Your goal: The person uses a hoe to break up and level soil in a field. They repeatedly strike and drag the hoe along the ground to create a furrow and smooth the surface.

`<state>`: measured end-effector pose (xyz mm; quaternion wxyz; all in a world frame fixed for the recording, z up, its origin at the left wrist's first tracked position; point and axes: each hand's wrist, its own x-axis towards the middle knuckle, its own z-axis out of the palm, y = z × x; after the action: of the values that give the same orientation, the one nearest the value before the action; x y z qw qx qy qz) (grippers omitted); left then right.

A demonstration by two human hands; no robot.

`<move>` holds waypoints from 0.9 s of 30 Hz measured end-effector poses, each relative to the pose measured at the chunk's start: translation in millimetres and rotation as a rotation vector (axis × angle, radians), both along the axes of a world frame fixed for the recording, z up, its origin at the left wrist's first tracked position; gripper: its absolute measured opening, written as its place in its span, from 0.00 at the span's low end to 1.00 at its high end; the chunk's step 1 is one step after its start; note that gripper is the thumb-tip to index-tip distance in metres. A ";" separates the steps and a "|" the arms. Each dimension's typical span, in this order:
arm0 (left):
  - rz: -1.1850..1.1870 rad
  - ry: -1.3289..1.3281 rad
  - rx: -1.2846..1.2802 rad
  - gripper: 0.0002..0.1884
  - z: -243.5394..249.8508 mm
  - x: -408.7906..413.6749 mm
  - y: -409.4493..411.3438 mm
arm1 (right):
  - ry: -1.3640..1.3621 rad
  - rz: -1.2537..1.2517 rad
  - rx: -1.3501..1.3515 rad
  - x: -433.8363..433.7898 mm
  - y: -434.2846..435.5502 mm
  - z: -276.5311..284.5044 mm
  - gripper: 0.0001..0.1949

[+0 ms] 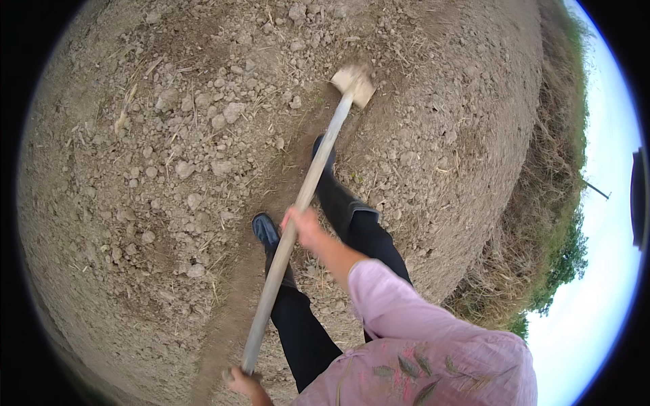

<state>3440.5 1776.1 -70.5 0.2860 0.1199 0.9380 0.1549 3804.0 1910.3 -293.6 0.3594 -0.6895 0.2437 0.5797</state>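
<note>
A long-handled hoe slants across the view, its blade (354,86) light-coloured and blurred against the soil. My right hand (303,223) is closed around the middle of the wooden handle (274,276). Near the handle's lower end, my left hand (244,383) grips it, partly cut off by the picture's bottom edge. The blade is beyond my dark boots (265,231), and the handle passes over part of both legs. Dry, cloddy soil (198,137) lies around the hoe.
A smoother earth strip (228,309) runs beside my feet. Clods and straw lie scattered on both sides. Dry grass (513,238) and green bushes (563,259) border the soil on the right, with a thin pole (595,189) against the sky.
</note>
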 end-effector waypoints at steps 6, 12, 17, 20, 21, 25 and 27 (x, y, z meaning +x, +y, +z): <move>-0.123 -0.136 0.153 0.06 -39.2 170.6 77.1 | -0.026 -0.021 -0.015 172.1 86.4 -25.2 0.05; 0.041 -0.103 0.138 0.05 -36.3 268.2 121.5 | -0.149 -0.001 0.009 235.7 108.3 -30.4 0.05; -0.174 -0.305 0.350 0.06 -67.1 394.2 153.5 | -0.157 -0.097 0.092 409.3 181.2 -31.3 0.06; -0.291 -0.276 0.330 0.06 -57.9 443.9 187.4 | -0.183 -0.055 0.141 465.6 207.4 2.9 0.07; -0.292 -0.289 0.358 0.06 -49.2 451.9 199.4 | -0.194 -0.067 0.159 478.0 210.6 18.0 0.07; -0.426 -0.293 0.426 0.05 -10.1 465.0 237.2 | -0.196 -0.239 0.339 503.4 208.5 77.8 0.06; -0.498 -0.305 0.478 0.05 8.8 465.6 253.9 | -0.165 -0.323 0.395 510.8 198.8 101.5 0.07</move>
<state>3906.2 2030.0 -61.7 0.4152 0.3831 0.7641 0.3114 4314.8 2109.1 -192.1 0.5933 -0.6033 0.2025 0.4930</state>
